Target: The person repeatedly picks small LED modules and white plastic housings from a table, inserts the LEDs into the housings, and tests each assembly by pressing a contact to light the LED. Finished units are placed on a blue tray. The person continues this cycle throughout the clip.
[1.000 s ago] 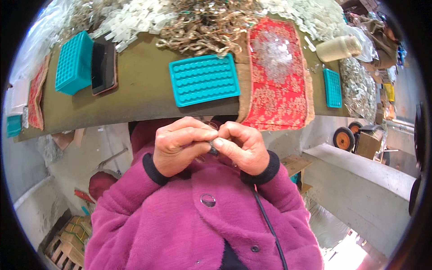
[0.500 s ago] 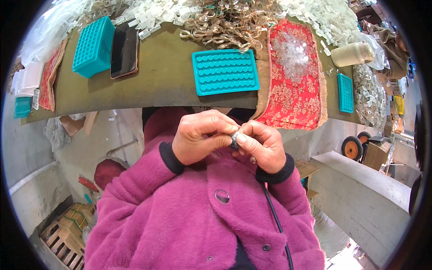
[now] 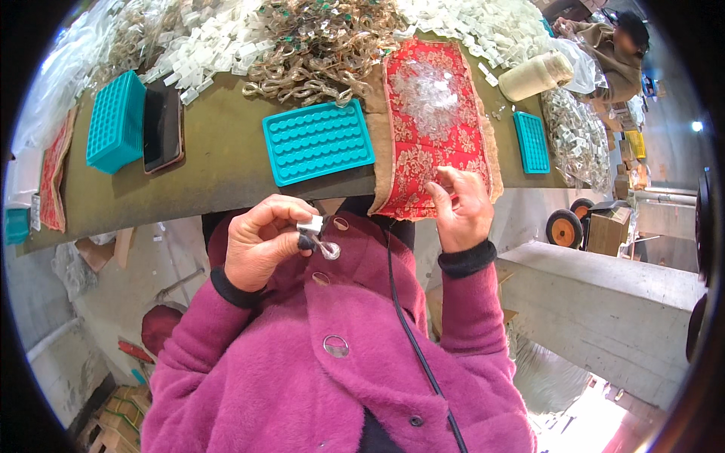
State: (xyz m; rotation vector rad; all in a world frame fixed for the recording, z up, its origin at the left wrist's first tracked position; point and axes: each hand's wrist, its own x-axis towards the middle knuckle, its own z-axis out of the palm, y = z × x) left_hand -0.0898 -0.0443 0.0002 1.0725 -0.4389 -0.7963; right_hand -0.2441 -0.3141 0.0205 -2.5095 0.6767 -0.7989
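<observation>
My left hand is held in front of my chest, with its fingertips pinching a small white and clear clip part. My right hand is raised beside the edge of the red patterned cloth, fingers loosely curled, with nothing visible in it. A pile of small clear pieces lies on that cloth. Just beyond my left hand a teal dimpled tray sits on the olive table.
A heap of brownish chain links and white plastic pieces cover the far table. A second teal tray and a phone lie left. Right are a cream jar, a small teal tray and another person.
My hands were together at my chest working a small part. Now they have parted: my right hand has moved up toward the red cloth, my left keeps the part.
</observation>
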